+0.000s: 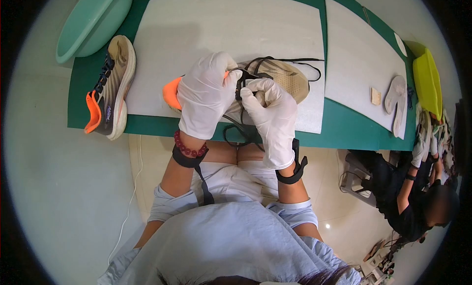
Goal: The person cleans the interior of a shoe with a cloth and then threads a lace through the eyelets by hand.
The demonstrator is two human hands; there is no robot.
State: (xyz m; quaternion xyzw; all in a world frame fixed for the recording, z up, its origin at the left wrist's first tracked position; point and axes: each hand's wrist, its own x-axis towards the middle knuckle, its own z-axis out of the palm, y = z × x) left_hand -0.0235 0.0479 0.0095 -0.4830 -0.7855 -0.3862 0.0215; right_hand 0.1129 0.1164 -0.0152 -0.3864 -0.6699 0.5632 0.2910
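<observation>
A beige running shoe (282, 74) with an orange heel lies on the white sheet, its toe pointing right. Over its opening, my left hand (204, 93), in a white glove, is closed with its fingertips at the lacing. Close beside it, my gloved right hand (273, 113) pinches the black shoelace (241, 86) at the shoe's midfoot. One loose stretch of lace trails past the toe; another hangs in loops over the table's front edge. My fingers partly hide the eyelets and tongue.
A matching laced shoe (115, 88) lies at the left table edge, below a mint-green basin (93, 24). On the right, insoles (395, 95) and a small tan piece (375, 96) rest on another white sheet (361, 59) near a yellow basin (427, 83). A co-worker (410, 201) sits at right.
</observation>
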